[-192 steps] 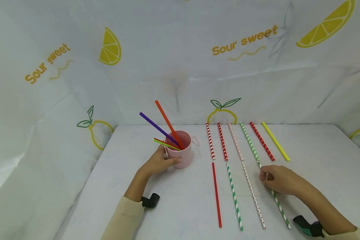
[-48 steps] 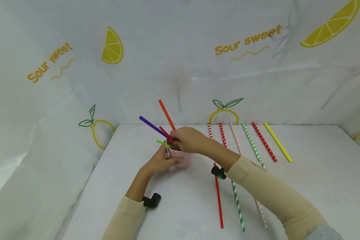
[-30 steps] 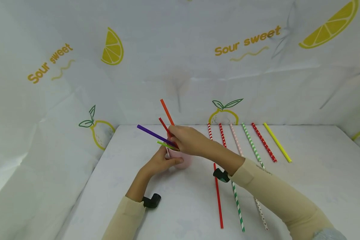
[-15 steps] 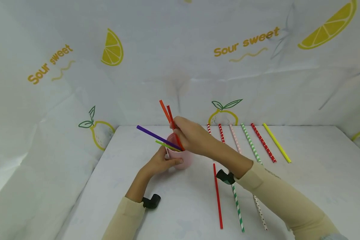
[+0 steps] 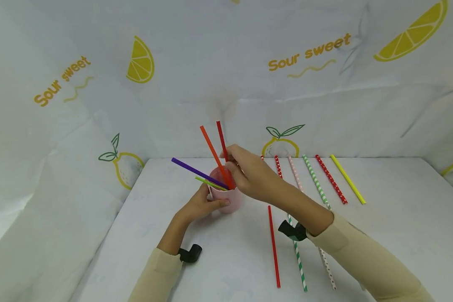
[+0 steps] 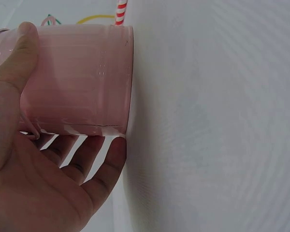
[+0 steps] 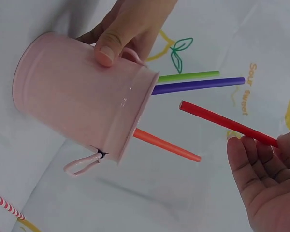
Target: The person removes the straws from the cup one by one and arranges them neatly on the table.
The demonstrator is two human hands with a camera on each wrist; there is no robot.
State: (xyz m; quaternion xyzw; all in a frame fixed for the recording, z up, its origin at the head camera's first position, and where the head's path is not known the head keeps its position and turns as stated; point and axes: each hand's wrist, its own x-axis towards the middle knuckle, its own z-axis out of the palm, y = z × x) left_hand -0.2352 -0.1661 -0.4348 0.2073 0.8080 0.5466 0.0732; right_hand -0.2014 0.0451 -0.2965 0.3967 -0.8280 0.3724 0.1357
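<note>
A small pink bucket stands on the table, and my left hand grips its side, thumb across the front in the left wrist view. Above its rim my right hand pinches a red straw. In the right wrist view the lower end of that red straw is free in the air, outside the bucket. An orange straw, a purple straw and a light green straw lean in the bucket. My right hand and forearm hide parts of the straws lying behind them.
Several straws lie in two rows at the right, among them a yellow straw, a red dotted straw and a green striped straw. A plain red straw lies nearest the bucket in the front row. A lemon-print sheet hangs behind.
My right hand left a green-and-white straw on the table and reached into the bucket. It has since drawn the red straw up and slightly right. My left hand has stayed on the bucket.
</note>
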